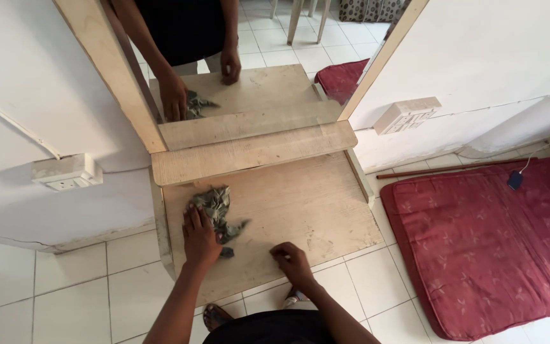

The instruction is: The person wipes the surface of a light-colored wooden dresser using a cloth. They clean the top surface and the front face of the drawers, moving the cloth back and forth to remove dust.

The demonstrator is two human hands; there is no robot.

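Left hand (200, 237) pressed flat, grip spread over a crumpled grey-green cloth (216, 210) near the left edge of the wooden desk (300, 204); right hand (293, 261), grip curled together and holding nothing, resting at the front edge, below the mirror (249, 51).

Hands: two – left hand (200, 237), right hand (293, 260).
Rag (216, 209): one, grey-green.
Wooden shelf (300, 210): one.
Mirror (256, 57): one, wood-framed.
Wall socket boxes: two – left socket (66, 173), right socket (407, 114).
Red mattress (491, 242): one.
Wooden stick (453, 169): one.
Sandalled feet: two – one (214, 315), other (293, 297).
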